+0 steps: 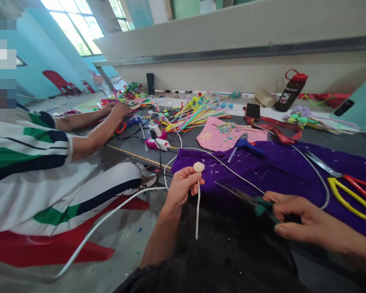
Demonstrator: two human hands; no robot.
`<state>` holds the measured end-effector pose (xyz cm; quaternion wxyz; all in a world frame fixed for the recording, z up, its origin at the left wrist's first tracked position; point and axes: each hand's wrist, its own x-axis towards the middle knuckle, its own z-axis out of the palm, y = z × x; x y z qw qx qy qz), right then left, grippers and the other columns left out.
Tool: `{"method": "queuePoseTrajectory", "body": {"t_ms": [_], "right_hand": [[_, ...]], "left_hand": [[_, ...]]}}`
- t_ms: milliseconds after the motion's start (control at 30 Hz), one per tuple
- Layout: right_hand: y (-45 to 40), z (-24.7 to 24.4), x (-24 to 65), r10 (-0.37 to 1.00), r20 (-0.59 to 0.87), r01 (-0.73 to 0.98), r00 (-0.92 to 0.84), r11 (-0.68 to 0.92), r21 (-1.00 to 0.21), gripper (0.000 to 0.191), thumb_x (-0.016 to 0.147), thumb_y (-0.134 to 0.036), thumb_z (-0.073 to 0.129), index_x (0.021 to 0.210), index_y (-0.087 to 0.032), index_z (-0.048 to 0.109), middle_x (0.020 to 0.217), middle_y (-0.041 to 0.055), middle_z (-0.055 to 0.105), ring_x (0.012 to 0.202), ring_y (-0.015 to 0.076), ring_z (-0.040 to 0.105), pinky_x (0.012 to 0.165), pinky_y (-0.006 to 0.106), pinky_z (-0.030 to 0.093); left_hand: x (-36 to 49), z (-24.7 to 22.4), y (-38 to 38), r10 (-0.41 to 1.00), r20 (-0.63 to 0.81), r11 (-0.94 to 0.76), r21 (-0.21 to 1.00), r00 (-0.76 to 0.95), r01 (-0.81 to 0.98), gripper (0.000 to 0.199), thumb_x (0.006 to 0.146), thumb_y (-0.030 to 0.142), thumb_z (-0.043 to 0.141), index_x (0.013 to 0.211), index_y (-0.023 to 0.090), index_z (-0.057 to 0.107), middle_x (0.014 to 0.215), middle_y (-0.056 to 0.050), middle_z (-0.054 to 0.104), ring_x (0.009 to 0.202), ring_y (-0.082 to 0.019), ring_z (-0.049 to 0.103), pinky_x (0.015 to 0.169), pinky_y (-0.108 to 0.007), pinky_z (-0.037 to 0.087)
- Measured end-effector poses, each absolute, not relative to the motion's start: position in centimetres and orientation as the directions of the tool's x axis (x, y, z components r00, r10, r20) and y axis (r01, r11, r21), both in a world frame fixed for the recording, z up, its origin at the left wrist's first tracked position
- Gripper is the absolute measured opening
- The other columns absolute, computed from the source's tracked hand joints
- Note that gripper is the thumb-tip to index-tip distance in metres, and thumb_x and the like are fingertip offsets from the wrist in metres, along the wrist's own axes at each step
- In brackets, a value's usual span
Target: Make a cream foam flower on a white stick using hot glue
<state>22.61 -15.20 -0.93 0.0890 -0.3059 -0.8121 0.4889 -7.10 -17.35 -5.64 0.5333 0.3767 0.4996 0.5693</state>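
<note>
My left hand (186,184) pinches a white pipe cleaner stem (197,211) just under its small cream fluffy head (199,167). The stem hangs straight down over my dark lap. My right hand (295,215) grips dark scissors (240,196) with green handles, fingers wrapped round them. Their blades point left toward the stem and do not touch it. Beneath and beyond both hands lies a purple cloth (280,162) with white bits scattered on it. A blue glue gun (247,147) rests at its far edge.
Large scissors with yellow and red handles (350,187) lie at right. A pink sheet (213,140) holds small pieces. Behind are colourful pipe cleaners (198,112), a phone (252,111) and a bottle (291,91). White cables cross the table near a power strip (158,143). A co-worker's arm (94,140) reaches in from the left.
</note>
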Motion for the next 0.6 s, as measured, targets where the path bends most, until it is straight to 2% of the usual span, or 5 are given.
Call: {"method": "queuePoseTrajectory", "body": {"t_ms": [133,400,600], "right_hand": [[-15.8,-1.6,23.1,0.633,-0.188,0.483,-0.751,0.331,-0.811,0.033,0.073,-0.041,0.06,0.055,-0.017,0.045,0.075,0.0029,0.051,0.083,0.0217,0.05,0.075,0.03,0.039],[-16.0,-1.8,22.5,0.61,-0.187,0.462,-0.77,0.331,-0.822,0.033,0.074,-0.039,0.056,0.054,-0.018,0.041,0.077,0.0033,0.052,0.076,0.0197,0.051,0.068,0.028,0.041],[-15.8,-2.0,23.1,0.635,-0.149,0.457,-0.758,0.353,-0.816,0.033,0.073,-0.04,0.058,0.054,-0.018,0.043,0.077,0.0048,0.054,0.079,0.0227,0.051,0.067,0.029,0.041]], "left_hand": [[-8.0,-4.9,-17.3,0.985,-0.112,0.069,0.953,-0.132,-0.295,0.025,0.067,0.034,0.066,0.076,0.011,0.06,0.056,-0.002,0.063,0.03,-0.003,0.042,0.029,-0.014,0.025],[-8.9,-4.2,-17.0,0.982,-0.122,0.068,0.941,-0.145,-0.332,0.028,0.065,0.036,0.068,0.077,0.011,0.062,0.055,-0.003,0.065,0.03,-0.004,0.042,0.03,-0.015,0.023],[-9.2,-3.5,-16.9,0.986,-0.09,0.024,0.909,-0.141,-0.416,0.024,0.066,0.033,0.067,0.077,0.011,0.064,0.058,-0.003,0.066,0.032,-0.004,0.045,0.031,-0.015,0.023]]}}
